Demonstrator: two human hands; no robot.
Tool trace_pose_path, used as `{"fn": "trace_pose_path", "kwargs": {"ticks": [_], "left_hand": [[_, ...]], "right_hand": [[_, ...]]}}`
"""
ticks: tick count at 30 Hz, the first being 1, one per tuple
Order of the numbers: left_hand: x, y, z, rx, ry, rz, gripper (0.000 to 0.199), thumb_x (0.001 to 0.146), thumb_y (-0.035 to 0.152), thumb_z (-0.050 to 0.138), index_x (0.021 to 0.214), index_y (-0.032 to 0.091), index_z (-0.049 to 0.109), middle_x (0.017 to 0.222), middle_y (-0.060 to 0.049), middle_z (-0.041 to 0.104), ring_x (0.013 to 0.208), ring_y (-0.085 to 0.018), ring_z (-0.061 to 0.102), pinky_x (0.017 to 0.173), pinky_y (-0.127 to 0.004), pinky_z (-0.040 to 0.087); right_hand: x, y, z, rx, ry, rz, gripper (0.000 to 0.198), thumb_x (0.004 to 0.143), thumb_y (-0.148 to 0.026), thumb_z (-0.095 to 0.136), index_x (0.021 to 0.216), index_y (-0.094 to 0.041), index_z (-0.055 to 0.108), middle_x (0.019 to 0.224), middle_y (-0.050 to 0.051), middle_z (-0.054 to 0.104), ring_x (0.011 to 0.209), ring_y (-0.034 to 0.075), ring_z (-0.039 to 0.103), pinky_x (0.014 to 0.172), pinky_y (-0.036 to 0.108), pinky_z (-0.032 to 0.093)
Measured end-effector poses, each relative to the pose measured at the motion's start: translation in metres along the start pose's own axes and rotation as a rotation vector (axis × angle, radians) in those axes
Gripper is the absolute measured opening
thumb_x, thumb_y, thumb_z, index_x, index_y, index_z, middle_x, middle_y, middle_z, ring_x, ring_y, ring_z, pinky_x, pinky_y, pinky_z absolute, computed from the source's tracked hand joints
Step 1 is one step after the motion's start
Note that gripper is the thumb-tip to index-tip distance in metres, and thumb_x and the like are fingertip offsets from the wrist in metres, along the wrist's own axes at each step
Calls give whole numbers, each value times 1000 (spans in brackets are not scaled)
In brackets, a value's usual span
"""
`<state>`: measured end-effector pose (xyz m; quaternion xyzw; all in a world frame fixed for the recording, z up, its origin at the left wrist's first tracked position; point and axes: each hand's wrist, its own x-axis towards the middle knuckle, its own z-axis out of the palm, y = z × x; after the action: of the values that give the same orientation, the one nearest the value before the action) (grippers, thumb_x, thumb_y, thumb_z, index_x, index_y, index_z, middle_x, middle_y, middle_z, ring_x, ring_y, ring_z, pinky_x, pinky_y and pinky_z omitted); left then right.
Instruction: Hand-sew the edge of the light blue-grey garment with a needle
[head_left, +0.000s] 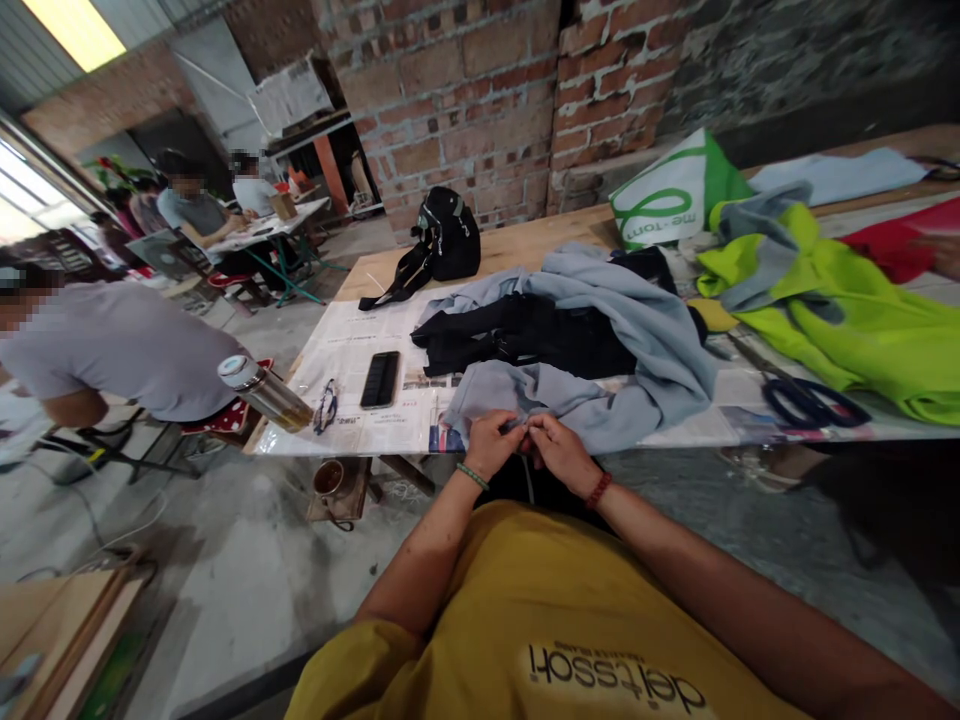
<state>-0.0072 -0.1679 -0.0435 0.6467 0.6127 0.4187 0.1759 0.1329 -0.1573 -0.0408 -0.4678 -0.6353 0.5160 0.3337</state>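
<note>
My left hand (493,447) and my right hand (564,458) meet at the table's front edge, fingertips pinched close together. Whatever lies between them is too small to make out. Just behind the fingers spreads a crumpled grey cloth garment (660,345), its near edge reaching up to my hands. A black piece of clothing (547,335) rests in the middle of the grey cloth. The left wrist wears a green bead bracelet, the right a red one.
Newspaper covers the table (352,335). To the left are a phone (380,380), glasses (325,407) and a bottle (266,392); behind is a black bag (450,235). Scissors (810,400), a lime garment (862,300) and a green-white bag (675,195) lie right. A person (135,350) sits left.
</note>
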Motion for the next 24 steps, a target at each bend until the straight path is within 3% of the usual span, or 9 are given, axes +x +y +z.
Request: {"fn": "trace_pose_path", "kwargs": {"ticks": [7,18,21,24], "left_hand": [[0,-2,-4,-133,-20,-2,9,74,14,65,80,15,72,78,-4,72,73,-15,64,72,-27,51],[-2,-5,-2,-29,-68,98,11,73,13,67,83,17,72,80,-4,73,74,-15,66,75,-28,50],[-2,-5,1,14,-59,107,13,74,12,66,83,19,72,80,-3,74,74,-15,66,78,-30,49],[-3,-5,3,30,-37,111,14,75,11,64,81,20,72,79,-3,73,75,-15,66,79,-30,48]], "right_hand": [[-1,-4,2,-11,-11,12,22,79,-23,39,100,-19,46,70,-3,64,43,9,53,46,22,43],[1,-13,-5,-205,7,-29,24,81,-25,39,103,-18,45,44,-6,55,47,14,59,48,23,41],[-2,-13,-10,-245,-35,-65,23,81,-26,40,102,-18,47,50,-6,58,47,13,58,50,22,43],[-4,-18,-16,-278,-35,-103,20,81,-27,43,98,-19,51,72,-1,66,46,10,57,53,23,45]]}}
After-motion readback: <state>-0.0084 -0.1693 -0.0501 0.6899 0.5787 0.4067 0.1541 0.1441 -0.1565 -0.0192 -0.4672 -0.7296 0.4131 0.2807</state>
